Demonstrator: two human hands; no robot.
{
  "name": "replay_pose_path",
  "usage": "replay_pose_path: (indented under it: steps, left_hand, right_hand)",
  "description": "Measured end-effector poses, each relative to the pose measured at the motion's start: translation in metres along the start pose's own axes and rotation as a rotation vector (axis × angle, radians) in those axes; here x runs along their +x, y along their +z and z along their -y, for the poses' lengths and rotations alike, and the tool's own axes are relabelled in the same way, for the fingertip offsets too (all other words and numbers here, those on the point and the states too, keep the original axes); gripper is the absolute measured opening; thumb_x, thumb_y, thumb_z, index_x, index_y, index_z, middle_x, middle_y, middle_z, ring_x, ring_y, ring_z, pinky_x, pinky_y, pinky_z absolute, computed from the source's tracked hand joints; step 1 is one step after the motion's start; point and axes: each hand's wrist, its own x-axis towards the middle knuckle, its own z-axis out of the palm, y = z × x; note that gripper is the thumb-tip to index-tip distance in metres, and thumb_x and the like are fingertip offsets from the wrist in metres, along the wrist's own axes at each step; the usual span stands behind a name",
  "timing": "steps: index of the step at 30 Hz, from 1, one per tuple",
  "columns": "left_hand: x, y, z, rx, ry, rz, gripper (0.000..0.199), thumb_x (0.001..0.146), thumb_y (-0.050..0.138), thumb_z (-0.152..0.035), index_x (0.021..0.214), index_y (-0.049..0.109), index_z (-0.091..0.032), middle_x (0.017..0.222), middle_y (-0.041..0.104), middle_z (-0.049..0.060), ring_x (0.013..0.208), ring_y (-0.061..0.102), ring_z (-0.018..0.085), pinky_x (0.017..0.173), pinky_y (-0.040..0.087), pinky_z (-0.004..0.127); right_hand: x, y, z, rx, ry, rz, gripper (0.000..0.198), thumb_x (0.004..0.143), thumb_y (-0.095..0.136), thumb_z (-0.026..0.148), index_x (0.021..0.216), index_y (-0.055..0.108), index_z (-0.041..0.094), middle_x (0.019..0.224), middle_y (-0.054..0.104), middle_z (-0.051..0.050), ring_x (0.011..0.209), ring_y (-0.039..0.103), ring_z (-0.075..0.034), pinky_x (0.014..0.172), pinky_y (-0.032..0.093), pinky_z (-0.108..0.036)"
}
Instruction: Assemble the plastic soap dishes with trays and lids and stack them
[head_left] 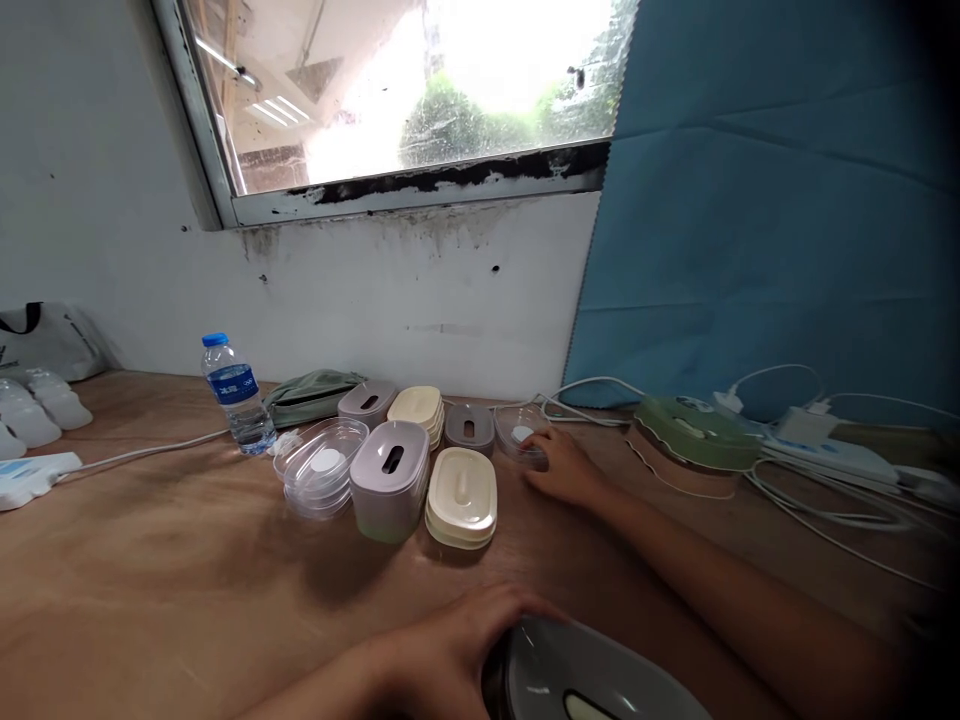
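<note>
My left hand is wrapped round the side of a dark grey tissue-box-like container with a slotted top, cut off by the bottom edge. Farther back, my right hand grips the right edge of a clear plastic lid with a white round label. Left of it stand a small grey slotted box and a cream lid stack. A lilac slotted box is beside a stack of clear lids. Another lilac box and more cream lids sit behind.
A water bottle and a green pouch stand near the wall. At right are a green box, a white power strip and loose cables. White bottles and another power strip lie at left.
</note>
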Motion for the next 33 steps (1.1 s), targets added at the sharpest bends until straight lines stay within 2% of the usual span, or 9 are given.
replay_pose_path:
  steps: [7,9,12,15,18,20,25,29,33]
  left_hand:
    - [-0.004,0.001,-0.011,-0.050,-0.164,-0.063,0.098,0.040,0.076,-0.025,0.126,0.028,-0.022,0.124,0.038,0.008,0.112,0.039,0.027,0.097,0.032,0.036]
    - [-0.004,0.003,-0.009,-0.076,-0.150,-0.060,0.097,0.042,0.076,-0.021,0.126,0.027,-0.022,0.123,0.038,0.008,0.112,0.039,0.026,0.097,0.032,0.037]
    - [-0.005,0.006,-0.004,-0.118,-0.082,-0.093,0.092,0.046,0.074,-0.018,0.124,0.024,-0.023,0.120,0.039,0.006,0.111,0.039,0.024,0.096,0.032,0.036]
    - [-0.005,0.008,0.001,-0.136,-0.028,-0.175,0.086,0.050,0.074,-0.020,0.119,0.023,-0.021,0.118,0.037,0.007,0.111,0.037,0.023,0.096,0.030,0.037]
    - [-0.004,0.008,0.004,-0.145,0.023,-0.247,0.083,0.053,0.073,-0.023,0.117,0.020,-0.021,0.117,0.035,0.008,0.114,0.035,0.023,0.098,0.027,0.039]
    - [-0.004,0.009,0.006,-0.157,0.062,-0.254,0.084,0.054,0.073,-0.024,0.117,0.018,-0.022,0.117,0.035,0.009,0.116,0.034,0.023,0.100,0.024,0.041]
    - [-0.005,0.012,0.007,-0.119,0.110,-0.205,0.091,0.054,0.074,-0.026,0.120,0.012,-0.023,0.122,0.034,0.011,0.119,0.033,0.023,0.101,0.024,0.040]
    - [-0.009,0.013,-0.002,0.084,0.088,-0.191,0.093,0.050,0.076,-0.030,0.120,0.015,-0.023,0.123,0.037,0.011,0.118,0.035,0.024,0.098,0.029,0.037]
    - [-0.012,0.011,-0.014,0.209,0.087,-0.231,0.082,0.057,0.070,-0.033,0.120,0.019,-0.022,0.119,0.045,0.010,0.111,0.044,0.023,0.094,0.034,0.035]
  right_hand:
    - [-0.013,0.004,0.017,0.011,-0.058,-0.044,0.048,0.062,0.056,0.020,0.110,0.052,0.015,0.112,0.049,-0.011,0.106,0.044,-0.027,0.094,0.032,-0.037]
    - [-0.022,-0.004,0.021,0.044,-0.069,-0.113,0.050,0.063,0.054,0.018,0.113,0.048,0.015,0.115,0.048,-0.012,0.109,0.041,-0.027,0.096,0.030,-0.038]
    - [-0.044,-0.026,0.030,0.260,-0.132,-0.156,0.041,0.069,0.052,0.020,0.110,0.046,0.017,0.107,0.052,-0.010,0.100,0.047,-0.024,0.089,0.037,-0.038]
    - [-0.079,-0.054,0.042,0.537,-0.225,0.033,0.034,0.077,0.051,0.030,0.109,0.047,0.019,0.102,0.056,-0.007,0.093,0.052,-0.021,0.082,0.042,-0.035]
    - [-0.119,-0.077,0.055,0.596,-0.257,0.270,0.064,0.066,0.064,0.039,0.123,0.039,0.021,0.119,0.049,-0.008,0.106,0.048,-0.026,0.087,0.040,-0.036]
    - [-0.144,-0.082,0.062,0.552,-0.220,0.348,0.085,0.055,0.072,0.039,0.129,0.031,0.023,0.126,0.043,-0.008,0.110,0.044,-0.028,0.090,0.038,-0.037]
    - [-0.177,-0.072,0.064,0.526,-0.144,0.241,0.092,0.051,0.074,0.037,0.129,0.027,0.025,0.127,0.040,-0.007,0.113,0.042,-0.027,0.092,0.037,-0.036]
    - [-0.179,-0.067,0.062,0.542,-0.195,0.196,0.090,0.050,0.074,0.035,0.126,0.029,0.025,0.123,0.042,-0.007,0.111,0.043,-0.027,0.091,0.037,-0.035]
    - [-0.176,-0.067,0.063,0.576,-0.229,0.161,0.079,0.054,0.072,0.034,0.122,0.033,0.024,0.118,0.044,-0.007,0.104,0.047,-0.025,0.087,0.039,-0.034]
